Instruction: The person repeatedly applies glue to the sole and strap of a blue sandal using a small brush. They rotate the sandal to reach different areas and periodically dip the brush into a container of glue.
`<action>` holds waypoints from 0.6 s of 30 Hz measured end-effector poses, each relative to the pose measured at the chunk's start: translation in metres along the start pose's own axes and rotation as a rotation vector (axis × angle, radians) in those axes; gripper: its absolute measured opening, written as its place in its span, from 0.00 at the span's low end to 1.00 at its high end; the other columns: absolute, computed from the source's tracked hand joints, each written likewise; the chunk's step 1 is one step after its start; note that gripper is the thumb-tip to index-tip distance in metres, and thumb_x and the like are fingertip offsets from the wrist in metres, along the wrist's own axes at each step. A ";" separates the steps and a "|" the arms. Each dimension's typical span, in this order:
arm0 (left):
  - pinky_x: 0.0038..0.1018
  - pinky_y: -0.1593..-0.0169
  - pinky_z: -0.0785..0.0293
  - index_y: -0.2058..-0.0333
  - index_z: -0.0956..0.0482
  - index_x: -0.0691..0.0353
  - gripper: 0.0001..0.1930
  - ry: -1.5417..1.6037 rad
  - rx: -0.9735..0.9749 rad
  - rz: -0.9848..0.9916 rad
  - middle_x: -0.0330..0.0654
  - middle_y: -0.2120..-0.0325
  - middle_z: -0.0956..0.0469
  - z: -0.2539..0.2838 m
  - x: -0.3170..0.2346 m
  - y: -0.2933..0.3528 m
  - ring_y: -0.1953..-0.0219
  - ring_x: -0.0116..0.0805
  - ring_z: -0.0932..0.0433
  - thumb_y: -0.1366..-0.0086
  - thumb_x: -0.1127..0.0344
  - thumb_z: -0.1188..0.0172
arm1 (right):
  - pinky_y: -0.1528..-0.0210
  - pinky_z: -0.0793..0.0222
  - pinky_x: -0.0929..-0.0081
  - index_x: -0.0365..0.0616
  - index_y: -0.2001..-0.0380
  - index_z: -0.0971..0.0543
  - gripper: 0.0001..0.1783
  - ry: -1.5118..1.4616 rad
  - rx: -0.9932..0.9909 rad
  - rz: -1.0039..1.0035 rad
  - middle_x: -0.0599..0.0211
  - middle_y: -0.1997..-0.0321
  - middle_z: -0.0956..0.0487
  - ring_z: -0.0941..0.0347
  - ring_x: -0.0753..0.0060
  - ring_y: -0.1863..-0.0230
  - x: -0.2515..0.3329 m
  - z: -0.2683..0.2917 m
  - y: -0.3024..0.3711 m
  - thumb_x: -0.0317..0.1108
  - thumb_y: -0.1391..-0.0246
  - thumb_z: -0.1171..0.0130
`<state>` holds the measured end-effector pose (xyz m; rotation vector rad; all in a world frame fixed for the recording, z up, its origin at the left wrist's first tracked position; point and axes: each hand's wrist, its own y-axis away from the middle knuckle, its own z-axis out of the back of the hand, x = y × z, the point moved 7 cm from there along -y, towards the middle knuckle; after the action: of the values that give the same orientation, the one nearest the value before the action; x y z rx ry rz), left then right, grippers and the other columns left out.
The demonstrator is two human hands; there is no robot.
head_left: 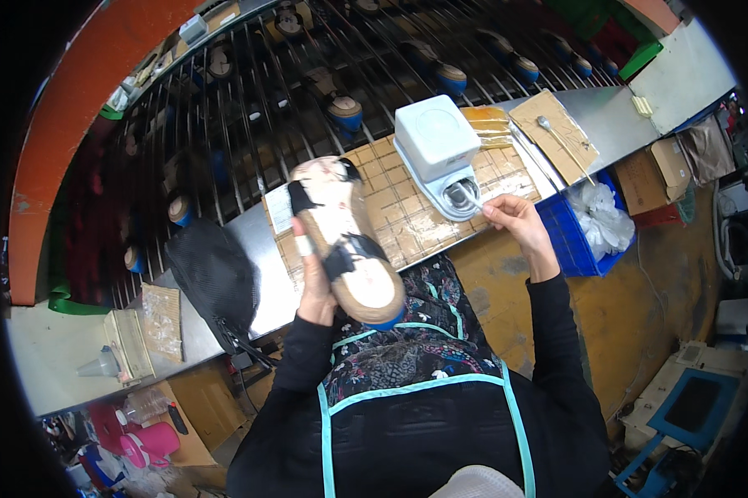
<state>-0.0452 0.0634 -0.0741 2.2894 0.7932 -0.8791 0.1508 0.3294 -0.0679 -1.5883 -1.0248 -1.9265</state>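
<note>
My left hand (313,280) grips an unfinished shoe on a last (353,228), tilted with its underside up. The shoe has a pale bottom, a tan edge and black straps folded over it; blue shows at its near end. At the front of a white plastic glue pot (438,137) is a small round cup (458,197). My right hand (513,217) is closed, fingertips pinching a thin pale handle (476,204) whose other end sits in that cup. Whatever tip it has is hidden there.
Taped cardboard (390,187) covers part of the metal bench edge. Behind it, a rack of metal rods (249,91) carries several similar shoes. A black mesh bag (216,278) lies left, and a blue crate (569,236) with plastic bags stands right. A long-handled tool (560,137) rests on cardboard.
</note>
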 end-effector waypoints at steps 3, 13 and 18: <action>0.32 0.48 0.23 0.41 0.37 0.66 0.46 -0.148 0.087 0.031 0.48 0.51 0.25 -0.027 0.005 -0.001 0.52 0.36 0.22 0.41 0.27 0.52 | 0.70 0.38 0.82 0.40 0.70 0.16 0.07 0.407 -0.313 0.634 0.67 0.74 0.20 0.28 0.79 0.74 0.072 -0.027 0.024 0.32 0.51 0.32; 0.28 0.55 0.22 0.46 0.32 0.71 0.50 -0.259 0.256 -0.108 0.47 0.58 0.23 -0.053 -0.015 0.011 0.58 0.34 0.21 0.49 0.26 0.42 | 0.57 0.42 0.78 0.45 0.66 0.14 0.11 0.334 -0.204 0.830 0.70 0.67 0.25 0.30 0.80 0.70 0.130 -0.108 0.077 0.29 0.58 0.29; 0.30 0.46 0.29 0.45 0.32 0.72 0.46 -0.368 0.260 -0.177 0.50 0.54 0.25 -0.045 -0.026 0.026 0.51 0.38 0.24 0.47 0.34 0.38 | 0.58 0.42 0.79 0.45 0.66 0.14 0.10 0.237 -0.192 0.771 0.70 0.67 0.26 0.30 0.80 0.69 0.128 -0.121 0.069 0.28 0.56 0.30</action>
<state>-0.0257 0.0679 -0.0200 2.1929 0.7571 -1.5099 0.0929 0.2085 0.0656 -1.4948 -0.0830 -1.6206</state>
